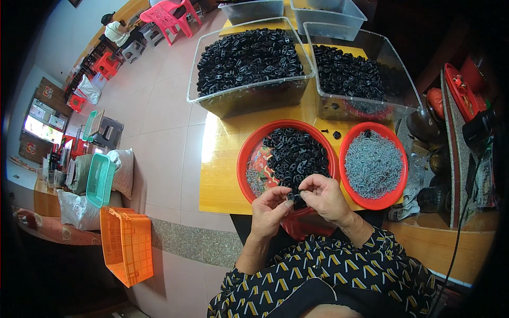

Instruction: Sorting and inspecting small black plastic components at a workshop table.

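Note:
My left hand [269, 212] and my right hand [327, 199] meet over the near rim of a red basin [241, 168]. Between my left thumb and fingertips is a small black plastic part [291, 196]. My right fingers pinch at its right side, on something dark and too small to make out. Many black oval parts with holes [299, 153] fill most of the basin. At its left a patterned bottom shows, with some loose screws [256, 184]. To the right stands a red bowl [345, 183] full of small silver screws [374, 164].
Two clear bins [254, 94] [355, 98] of black parts stand behind the basin on the yellow table [222, 180]. A few loose black pieces [336, 135] lie between basin and bowl. An orange crate [127, 246] sits on the floor at left. Another person [114, 31] sits far off.

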`<control>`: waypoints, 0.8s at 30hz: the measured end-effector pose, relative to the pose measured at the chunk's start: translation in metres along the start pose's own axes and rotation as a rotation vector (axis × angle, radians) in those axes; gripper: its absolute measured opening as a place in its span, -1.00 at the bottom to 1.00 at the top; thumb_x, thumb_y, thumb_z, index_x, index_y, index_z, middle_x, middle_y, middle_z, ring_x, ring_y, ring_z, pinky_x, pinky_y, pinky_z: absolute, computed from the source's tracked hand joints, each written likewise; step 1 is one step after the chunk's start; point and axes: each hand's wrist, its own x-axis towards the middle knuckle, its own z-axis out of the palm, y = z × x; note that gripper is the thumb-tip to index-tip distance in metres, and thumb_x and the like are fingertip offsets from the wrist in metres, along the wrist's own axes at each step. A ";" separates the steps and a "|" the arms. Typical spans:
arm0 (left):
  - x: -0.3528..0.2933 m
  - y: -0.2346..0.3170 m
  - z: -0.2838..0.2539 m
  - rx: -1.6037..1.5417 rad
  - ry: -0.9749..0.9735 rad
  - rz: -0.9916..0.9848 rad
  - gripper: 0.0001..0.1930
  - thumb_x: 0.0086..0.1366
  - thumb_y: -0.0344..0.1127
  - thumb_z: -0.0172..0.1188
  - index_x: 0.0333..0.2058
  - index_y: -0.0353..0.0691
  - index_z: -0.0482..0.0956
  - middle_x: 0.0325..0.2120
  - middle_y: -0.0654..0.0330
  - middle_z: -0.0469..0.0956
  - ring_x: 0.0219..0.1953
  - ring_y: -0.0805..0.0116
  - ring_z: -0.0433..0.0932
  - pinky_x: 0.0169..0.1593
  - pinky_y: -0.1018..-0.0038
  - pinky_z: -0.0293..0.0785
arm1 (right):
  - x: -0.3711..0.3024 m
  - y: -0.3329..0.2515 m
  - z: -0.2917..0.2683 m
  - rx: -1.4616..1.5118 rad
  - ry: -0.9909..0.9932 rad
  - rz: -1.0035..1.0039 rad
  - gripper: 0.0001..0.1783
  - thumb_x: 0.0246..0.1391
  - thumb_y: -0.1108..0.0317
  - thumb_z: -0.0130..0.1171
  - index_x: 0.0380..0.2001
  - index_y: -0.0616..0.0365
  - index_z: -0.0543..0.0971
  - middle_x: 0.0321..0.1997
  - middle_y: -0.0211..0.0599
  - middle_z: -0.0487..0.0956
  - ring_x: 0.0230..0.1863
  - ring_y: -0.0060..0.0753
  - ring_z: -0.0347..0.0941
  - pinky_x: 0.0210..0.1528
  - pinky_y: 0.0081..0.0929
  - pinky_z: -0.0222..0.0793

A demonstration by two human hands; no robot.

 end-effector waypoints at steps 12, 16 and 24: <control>-0.001 0.000 -0.001 -0.004 -0.016 -0.009 -0.73 0.07 -0.58 0.11 -0.20 -0.38 0.42 -0.48 0.28 0.44 -0.50 0.60 0.40 -0.45 0.73 0.30 | 0.001 0.003 -0.001 -0.020 -0.007 -0.031 -0.92 -0.07 0.56 0.05 -0.42 0.25 0.44 -0.56 -0.60 0.36 -0.55 -0.86 0.25 -0.56 -0.84 0.16; 0.000 -0.002 -0.003 0.006 -0.023 -0.032 -0.73 0.08 -0.57 0.11 -0.19 -0.38 0.41 -0.48 0.27 0.45 -0.50 0.59 0.40 -0.45 0.72 0.32 | -0.001 0.002 0.002 -0.040 0.006 -0.042 -0.92 -0.07 0.56 0.05 -0.42 0.27 0.44 -0.55 -0.58 0.38 -0.53 -0.84 0.27 -0.54 -0.81 0.21; 0.000 -0.002 -0.003 -0.037 -0.045 -0.014 -0.72 0.09 -0.58 0.10 -0.17 -0.37 0.42 -0.45 0.26 0.46 -0.48 0.59 0.42 -0.44 0.73 0.33 | 0.001 0.002 0.002 -0.128 0.001 -0.089 -0.93 -0.07 0.56 0.04 -0.43 0.27 0.45 -0.55 -0.54 0.40 -0.53 -0.83 0.29 -0.52 -0.78 0.26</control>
